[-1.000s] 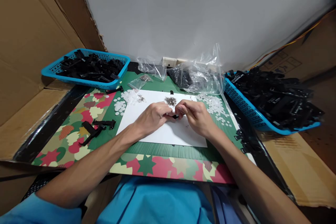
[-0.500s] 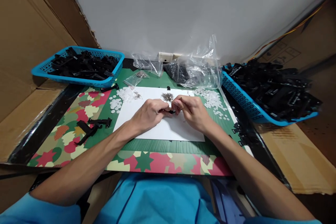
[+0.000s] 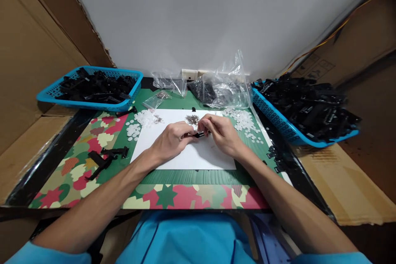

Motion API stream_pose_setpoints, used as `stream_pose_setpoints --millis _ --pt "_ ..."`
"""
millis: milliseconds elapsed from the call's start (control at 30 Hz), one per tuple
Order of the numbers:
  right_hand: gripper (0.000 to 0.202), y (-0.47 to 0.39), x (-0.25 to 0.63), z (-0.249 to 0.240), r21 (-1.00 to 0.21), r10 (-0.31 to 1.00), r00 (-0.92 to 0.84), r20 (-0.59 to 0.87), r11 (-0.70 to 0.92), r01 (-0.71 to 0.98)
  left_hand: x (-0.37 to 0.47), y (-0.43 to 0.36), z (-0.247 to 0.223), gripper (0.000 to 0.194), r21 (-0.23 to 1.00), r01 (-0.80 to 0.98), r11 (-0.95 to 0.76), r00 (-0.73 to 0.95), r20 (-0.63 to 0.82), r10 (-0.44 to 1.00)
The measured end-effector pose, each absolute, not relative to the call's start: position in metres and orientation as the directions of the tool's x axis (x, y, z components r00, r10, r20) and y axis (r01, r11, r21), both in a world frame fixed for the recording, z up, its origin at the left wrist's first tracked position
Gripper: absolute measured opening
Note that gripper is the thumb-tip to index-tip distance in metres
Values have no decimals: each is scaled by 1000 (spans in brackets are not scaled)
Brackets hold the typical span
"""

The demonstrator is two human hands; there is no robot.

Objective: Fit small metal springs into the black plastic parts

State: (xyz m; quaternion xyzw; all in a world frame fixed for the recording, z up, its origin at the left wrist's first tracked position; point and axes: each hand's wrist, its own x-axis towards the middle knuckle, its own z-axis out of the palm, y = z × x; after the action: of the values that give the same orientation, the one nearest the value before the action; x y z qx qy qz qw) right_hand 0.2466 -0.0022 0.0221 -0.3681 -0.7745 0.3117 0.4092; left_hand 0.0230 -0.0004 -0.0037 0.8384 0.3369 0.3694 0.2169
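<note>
Over the white sheet of paper (image 3: 173, 163), my left hand (image 3: 173, 139) is closed around a small black plastic part (image 3: 200, 135). Most of that part is hidden by the fingers; one end sticks out to the right. My right hand (image 3: 222, 133) is pinched just above this end, and whatever its fingertips hold is too small to make out. Behind the hands lies a pile of small metal pieces (image 3: 192, 119), with a smaller pile of them (image 3: 158, 119) to its left. White plastic discs (image 3: 136, 126) are scattered left of the paper, and more discs (image 3: 244, 121) to its right.
Blue baskets full of black plastic parts stand at left (image 3: 89, 105) and right (image 3: 297, 134). Clear plastic bags (image 3: 222, 88) lie along the wall. Loose black parts (image 3: 103, 159) rest on the left of the green mat (image 3: 185, 177), black clips (image 3: 274, 159) on the right.
My right fingertips have drawn slightly apart from my left ones, so more of the black part shows between the hands. The camera view has shifted a little.
</note>
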Motion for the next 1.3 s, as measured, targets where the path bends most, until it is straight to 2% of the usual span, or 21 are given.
stream_pose_setpoints --millis 100,233,333,433,533,667,767,867,1300 --pt "42 3 257 26 -813 847 -240 475 526 247 22 1 4 15 724 366 -585 303 501 810" --pt "45 7 266 30 -766 828 -170 534 559 317 17 9 10 24 846 258 -466 33 474 880" --pt "45 8 266 27 -760 844 -226 487 537 366 15 16 11 29 894 123 -430 -12 435 900" --pt "38 8 262 22 -682 857 -362 367 513 522 10 25 13 33 912 7 -411 -67 410 909" --pt "26 7 253 21 -595 848 -447 285 522 611 -4 38 20 32 892 -61 -449 -250 421 872" --pt "17 17 226 27 -578 829 -487 275 547 606 -26 52 27 28 857 -210 -471 -443 346 827" --pt "15 35 193 28 -576 826 -524 206 536 617 -33 54 27 28 855 -292 -429 -469 262 843" --pt "7 56 161 24 -597 821 -555 132 513 617 -32 52 24 27 861 -305 -407 -463 240 853" --pt "12 74 130 11 -618 795 -600 92 518 592 -24 47 21 24 893 -295 -341 -389 214 896"
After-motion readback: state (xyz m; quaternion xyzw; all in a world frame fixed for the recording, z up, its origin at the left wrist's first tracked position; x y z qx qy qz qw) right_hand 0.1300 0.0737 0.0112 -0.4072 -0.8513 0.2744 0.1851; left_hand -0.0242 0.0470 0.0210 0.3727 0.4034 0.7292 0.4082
